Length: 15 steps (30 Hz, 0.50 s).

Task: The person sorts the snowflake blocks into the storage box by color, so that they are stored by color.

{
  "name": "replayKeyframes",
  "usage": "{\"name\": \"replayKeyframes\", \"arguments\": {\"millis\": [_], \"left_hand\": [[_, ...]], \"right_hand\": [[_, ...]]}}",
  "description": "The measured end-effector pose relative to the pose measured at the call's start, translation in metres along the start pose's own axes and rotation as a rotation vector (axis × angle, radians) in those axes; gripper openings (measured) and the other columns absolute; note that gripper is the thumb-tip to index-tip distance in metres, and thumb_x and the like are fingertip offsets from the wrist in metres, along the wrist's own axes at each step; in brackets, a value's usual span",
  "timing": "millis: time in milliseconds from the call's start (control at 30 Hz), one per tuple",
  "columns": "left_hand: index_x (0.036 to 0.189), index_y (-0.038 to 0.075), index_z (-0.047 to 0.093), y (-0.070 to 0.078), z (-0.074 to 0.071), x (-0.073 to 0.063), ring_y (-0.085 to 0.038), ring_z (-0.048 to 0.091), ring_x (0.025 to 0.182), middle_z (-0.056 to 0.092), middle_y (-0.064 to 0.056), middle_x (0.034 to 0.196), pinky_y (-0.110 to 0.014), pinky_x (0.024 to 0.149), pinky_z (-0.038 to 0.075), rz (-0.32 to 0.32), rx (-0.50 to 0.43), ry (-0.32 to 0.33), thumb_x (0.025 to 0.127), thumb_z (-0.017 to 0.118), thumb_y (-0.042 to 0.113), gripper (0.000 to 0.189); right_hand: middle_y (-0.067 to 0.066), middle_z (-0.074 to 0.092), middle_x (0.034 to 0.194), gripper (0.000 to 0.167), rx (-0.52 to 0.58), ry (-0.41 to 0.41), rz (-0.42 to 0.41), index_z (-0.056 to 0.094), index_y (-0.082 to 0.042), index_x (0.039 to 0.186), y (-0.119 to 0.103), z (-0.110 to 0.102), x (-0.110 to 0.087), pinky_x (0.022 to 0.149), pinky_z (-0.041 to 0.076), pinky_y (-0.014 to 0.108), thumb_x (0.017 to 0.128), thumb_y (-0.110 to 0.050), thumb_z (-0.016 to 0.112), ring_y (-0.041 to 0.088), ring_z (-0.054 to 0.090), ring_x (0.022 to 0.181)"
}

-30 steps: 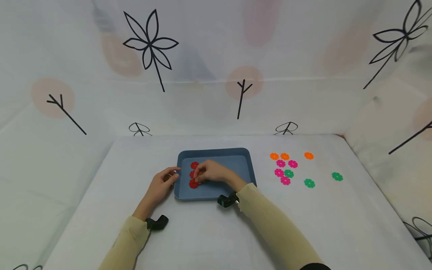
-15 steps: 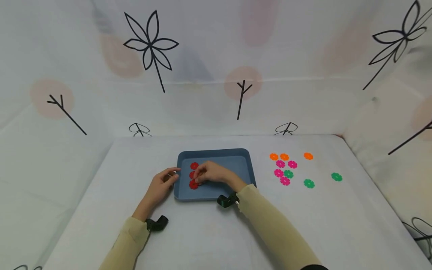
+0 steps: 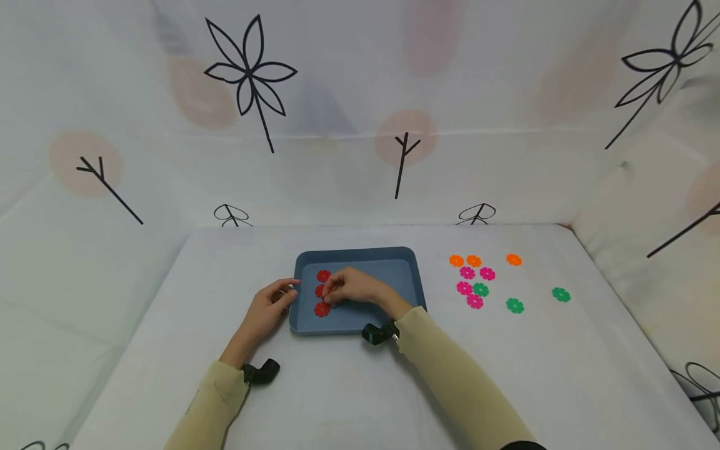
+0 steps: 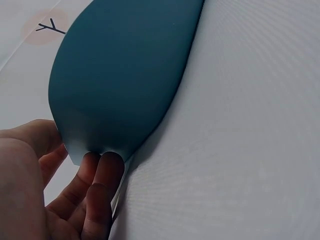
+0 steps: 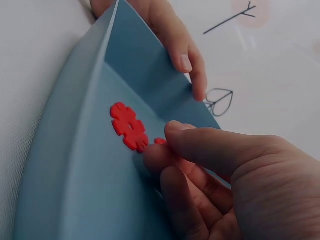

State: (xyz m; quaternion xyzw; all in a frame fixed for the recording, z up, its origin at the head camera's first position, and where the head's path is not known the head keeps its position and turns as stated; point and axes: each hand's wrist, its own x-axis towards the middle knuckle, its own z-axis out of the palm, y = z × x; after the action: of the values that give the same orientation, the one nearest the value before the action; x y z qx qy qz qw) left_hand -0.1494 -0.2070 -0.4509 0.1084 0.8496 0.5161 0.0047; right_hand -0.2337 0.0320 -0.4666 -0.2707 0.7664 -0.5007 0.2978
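Inside the tray [image 3: 405, 270], right hand [image 3: 351, 287] pinches a red disc [image 5: 159, 142]; left hand [image 3: 269, 307] grips its left rim.

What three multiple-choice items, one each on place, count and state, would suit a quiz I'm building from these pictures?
1. Where do the red flower-shaped plastic discs lie?
A. inside the blue rectangular plastic tray
B. on the cloth right of it
C. in the left hand

2. How many green flower-shaped plastic discs lie on the white tablecloth?
A. one
B. three
C. five

3. What does the left hand do?
A. lies flat on the cloth
B. grips the tray's left rim
C. holds a pink disc

A: three reds inside; B: three greens; B: fingers round rim.
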Motion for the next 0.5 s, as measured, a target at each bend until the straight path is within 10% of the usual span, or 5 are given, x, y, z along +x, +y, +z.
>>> {"name": "replayKeyframes", "arguments": {"millis": [500], "left_hand": [[0.129, -0.004, 0.062, -0.002, -0.001, 0.000, -0.025, 0.060, 0.079, 0.061, -0.015, 0.101, -0.030, 0.069, 0.052, 0.021, -0.002, 0.002, 0.101, 0.060, 0.011, 0.032]], "right_hand": [[0.005, 0.071, 0.101, 0.016, 0.054, -0.066, -0.027, 0.074, -0.001, 0.108, -0.004, -0.012, -0.002, 0.080, 0.054, 0.031, 0.094, -0.006, 0.068, 0.017, 0.066, 0.087]]}}
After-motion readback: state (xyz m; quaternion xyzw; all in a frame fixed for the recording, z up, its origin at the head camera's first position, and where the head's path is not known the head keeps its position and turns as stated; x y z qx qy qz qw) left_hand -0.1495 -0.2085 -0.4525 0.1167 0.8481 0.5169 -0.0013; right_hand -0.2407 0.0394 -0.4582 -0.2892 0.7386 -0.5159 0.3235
